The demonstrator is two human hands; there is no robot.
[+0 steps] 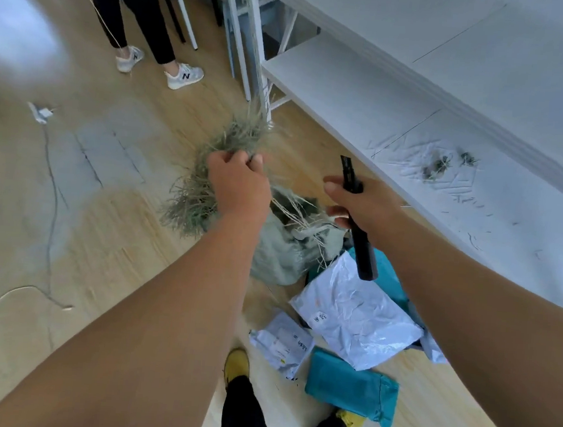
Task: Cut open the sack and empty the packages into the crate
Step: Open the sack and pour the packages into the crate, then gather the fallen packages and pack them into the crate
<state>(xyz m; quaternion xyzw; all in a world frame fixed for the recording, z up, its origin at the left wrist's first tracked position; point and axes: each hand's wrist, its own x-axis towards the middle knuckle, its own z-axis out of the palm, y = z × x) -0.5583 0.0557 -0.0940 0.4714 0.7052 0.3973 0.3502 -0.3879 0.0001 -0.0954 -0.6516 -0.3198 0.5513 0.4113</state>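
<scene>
A grey-green woven sack (280, 253) lies crumpled on the wooden floor, its cut top frayed into loose fibres. My left hand (238, 183) is closed on a frayed bunch of sack fibres (209, 177), held above the floor to the left of the sack. My right hand (361, 202) grips a black utility knife (357, 216), blade end pointing up, just right of the sack. Packages lie on the floor near my feet: a large white mailer (356, 313), a smaller white one (281, 344) and a teal one (350, 387). No crate is in view.
A white shelf unit (400, 98) runs along the right, with bits of fibre on its lower board. Another person's legs and grey sneakers (183, 76) stand at the back left. A thin cable (51, 215) trails over the floor on the left. My yellow shoes (236, 364) are below.
</scene>
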